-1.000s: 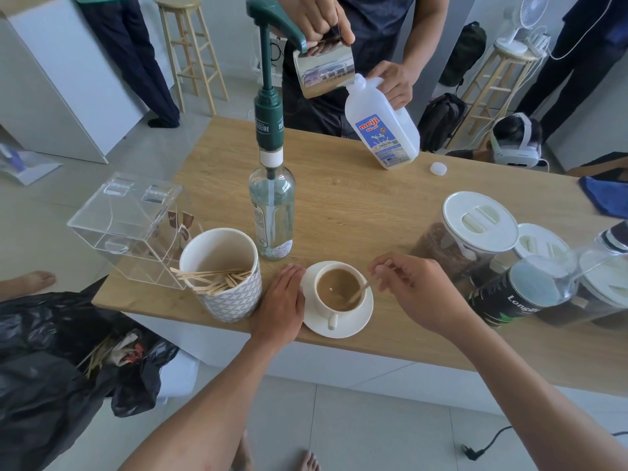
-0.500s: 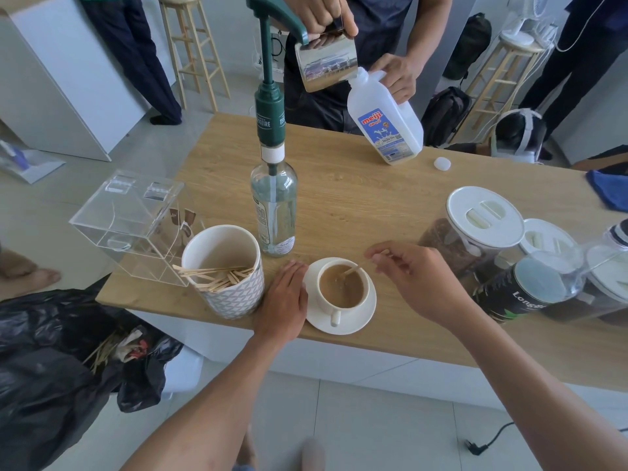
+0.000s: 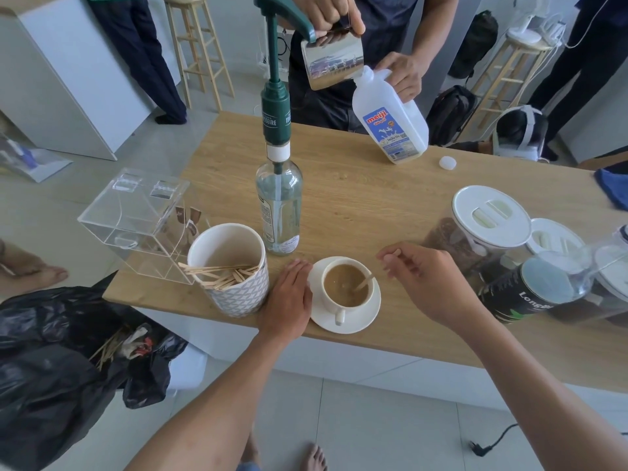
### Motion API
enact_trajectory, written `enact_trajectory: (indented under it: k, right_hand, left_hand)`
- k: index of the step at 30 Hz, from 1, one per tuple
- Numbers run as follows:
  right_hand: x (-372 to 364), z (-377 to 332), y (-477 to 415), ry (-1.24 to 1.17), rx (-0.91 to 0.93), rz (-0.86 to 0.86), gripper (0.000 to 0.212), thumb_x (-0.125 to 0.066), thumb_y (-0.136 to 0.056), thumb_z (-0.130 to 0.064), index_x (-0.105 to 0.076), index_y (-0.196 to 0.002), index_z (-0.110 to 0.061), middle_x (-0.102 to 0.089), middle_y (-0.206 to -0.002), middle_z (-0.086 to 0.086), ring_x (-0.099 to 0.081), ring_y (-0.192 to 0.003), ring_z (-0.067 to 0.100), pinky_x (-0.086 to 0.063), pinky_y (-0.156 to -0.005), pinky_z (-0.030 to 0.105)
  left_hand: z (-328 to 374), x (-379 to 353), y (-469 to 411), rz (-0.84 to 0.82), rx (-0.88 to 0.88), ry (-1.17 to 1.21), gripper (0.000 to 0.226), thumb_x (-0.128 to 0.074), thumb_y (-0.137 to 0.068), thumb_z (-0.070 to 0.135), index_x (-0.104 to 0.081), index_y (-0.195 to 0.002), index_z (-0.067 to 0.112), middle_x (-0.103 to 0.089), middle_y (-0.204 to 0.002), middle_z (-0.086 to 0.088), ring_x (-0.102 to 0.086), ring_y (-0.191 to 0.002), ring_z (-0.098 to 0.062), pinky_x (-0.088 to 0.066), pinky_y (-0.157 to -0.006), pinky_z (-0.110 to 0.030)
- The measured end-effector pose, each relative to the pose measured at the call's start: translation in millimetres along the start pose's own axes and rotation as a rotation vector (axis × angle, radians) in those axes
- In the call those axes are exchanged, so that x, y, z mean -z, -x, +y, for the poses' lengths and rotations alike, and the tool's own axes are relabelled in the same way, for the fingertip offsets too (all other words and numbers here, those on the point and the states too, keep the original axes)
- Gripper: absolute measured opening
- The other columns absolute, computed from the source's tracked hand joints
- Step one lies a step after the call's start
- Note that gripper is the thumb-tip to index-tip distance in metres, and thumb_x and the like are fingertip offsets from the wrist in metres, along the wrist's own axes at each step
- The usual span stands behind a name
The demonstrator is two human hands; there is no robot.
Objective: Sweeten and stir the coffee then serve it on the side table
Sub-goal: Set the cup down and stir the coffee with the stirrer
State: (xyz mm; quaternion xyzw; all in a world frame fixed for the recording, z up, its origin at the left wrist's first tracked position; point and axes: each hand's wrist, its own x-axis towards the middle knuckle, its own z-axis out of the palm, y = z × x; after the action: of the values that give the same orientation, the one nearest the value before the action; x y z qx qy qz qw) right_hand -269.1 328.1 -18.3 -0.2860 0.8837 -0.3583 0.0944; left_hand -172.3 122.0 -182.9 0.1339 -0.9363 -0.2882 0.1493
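Note:
A white cup of milky coffee (image 3: 346,284) stands on a white saucer (image 3: 365,319) near the front edge of the wooden counter (image 3: 356,198). A thin wooden stir stick (image 3: 364,283) leans in the cup, its lower end in the coffee. My right hand (image 3: 431,283) hovers just right of the cup and pinches the stick's top end between thumb and fingers. My left hand (image 3: 289,299) lies palm down on the counter, fingers together against the saucer's left rim. A clear syrup bottle with a green pump (image 3: 278,212) stands behind the cup.
A patterned white cup of wooden sticks (image 3: 232,270) and a clear acrylic box (image 3: 136,219) sit left. Lidded jars (image 3: 489,222) and a black tin (image 3: 523,294) crowd the right. Across the counter a person tilts a milk jug (image 3: 390,124) by a steel pitcher (image 3: 331,64). A black rubbish bag (image 3: 51,362) lies below left.
The stick has swung around inside the cup, from the right side to the far rim and back to the right. My left hand stays against the saucer.

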Motion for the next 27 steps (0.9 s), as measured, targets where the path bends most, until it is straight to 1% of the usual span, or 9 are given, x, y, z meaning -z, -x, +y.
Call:
enact_trajectory:
  k: [2,5,8,10,13,17,20,23,27]
  right_hand:
    - [-0.2,-0.8,0.1,-0.024,0.007,0.016,0.015,-0.06,-0.096,-0.026,-0.074,-0.099,-0.029,-0.07,-0.073,-0.02,-0.068,-0.078,0.0,-0.049,-0.071,0.012]
    - [-4.2,-3.6,3.4,-0.034,0.035,-0.059,0.016,-0.06,-0.096,-0.026,-0.071,-0.094,-0.038,-0.071,-0.075,-0.019,-0.067,-0.078,-0.003,-0.046,-0.068,0.007]
    - [-2.6,-0.1,5.1,0.033,0.007,-0.016,0.016,-0.057,-0.097,-0.029,-0.07,-0.091,-0.036,-0.071,-0.073,-0.015,-0.068,-0.075,0.002,-0.052,-0.071,0.02]
    - [-1.0,1.5,4.3,0.041,0.01,0.041,0.015,-0.057,-0.097,-0.027,-0.072,-0.095,-0.029,-0.069,-0.071,-0.017,-0.068,-0.075,0.005,-0.053,-0.072,0.024]
    - [-5.0,-2.4,5.7,0.001,0.047,0.005,0.015,-0.059,-0.097,-0.025,-0.073,-0.096,-0.031,-0.069,-0.072,-0.018,-0.067,-0.074,0.002,-0.049,-0.068,0.014]
    - [-8.5,-1.2,9.8,0.003,0.023,-0.024,0.019,-0.057,-0.096,-0.026,-0.068,-0.087,-0.039,-0.07,-0.067,-0.016,-0.066,-0.072,-0.001,-0.046,-0.064,0.008]
    - [-6.7,0.9,8.9,-0.005,-0.007,0.06,0.019,-0.056,-0.097,-0.024,-0.067,-0.086,-0.035,-0.067,-0.073,-0.026,-0.065,-0.071,0.002,-0.045,-0.063,0.008]
    - [-11.3,-2.1,9.8,-0.054,0.011,0.054,0.016,-0.057,-0.097,-0.02,-0.07,-0.092,-0.028,-0.066,-0.074,-0.034,-0.065,-0.069,-0.004,-0.044,-0.063,0.005]
    - [-12.7,0.8,11.7,-0.034,0.005,0.071,0.019,-0.056,-0.097,-0.02,-0.069,-0.088,-0.028,-0.068,-0.066,-0.02,-0.065,-0.067,0.0,-0.046,-0.059,0.011]
  left_hand:
    - [-0.3,0.2,-0.6,-0.001,-0.002,-0.001,0.042,-0.037,-0.101,0.011,-0.046,-0.141,0.008,-0.046,-0.148,-0.007,-0.03,-0.144,-0.018,-0.014,-0.118,-0.022]
    - [1.1,0.5,-0.9,-0.002,-0.004,0.0,0.041,-0.037,-0.101,0.012,-0.046,-0.141,0.009,-0.046,-0.148,-0.007,-0.031,-0.143,-0.019,-0.018,-0.119,-0.026]
    - [1.8,0.7,-0.6,0.005,-0.008,-0.001,0.041,-0.037,-0.101,0.012,-0.046,-0.141,0.009,-0.046,-0.148,-0.007,-0.031,-0.143,-0.019,-0.017,-0.119,-0.025]
    - [1.8,1.2,-0.3,0.015,-0.001,-0.005,0.041,-0.038,-0.101,0.011,-0.047,-0.141,0.008,-0.047,-0.147,-0.008,-0.031,-0.143,-0.019,-0.009,-0.117,-0.017]
    - [1.7,1.4,-0.4,0.019,0.003,-0.003,0.041,-0.039,-0.1,0.009,-0.047,-0.14,0.007,-0.048,-0.146,-0.009,-0.032,-0.142,-0.019,0.0,-0.112,-0.007]
    - [1.9,0.4,-0.2,0.013,0.0,0.003,0.041,-0.038,-0.101,0.011,-0.046,-0.141,0.008,-0.047,-0.147,-0.008,-0.031,-0.143,-0.018,-0.003,-0.114,-0.011]
    - [0.8,0.4,0.0,0.011,-0.003,-0.004,0.042,-0.036,-0.101,0.012,-0.045,-0.142,0.009,-0.046,-0.148,-0.007,-0.029,-0.144,-0.017,-0.007,-0.115,-0.014]
    - [0.3,0.5,-0.4,0.009,0.002,-0.009,0.041,-0.036,-0.101,0.012,-0.045,-0.141,0.009,-0.046,-0.148,-0.007,-0.029,-0.144,-0.017,-0.008,-0.116,-0.015]
    - [1.4,0.7,0.0,0.006,0.0,-0.002,0.042,-0.036,-0.101,0.012,-0.045,-0.142,0.009,-0.046,-0.148,-0.007,-0.029,-0.144,-0.017,-0.007,-0.115,-0.014]
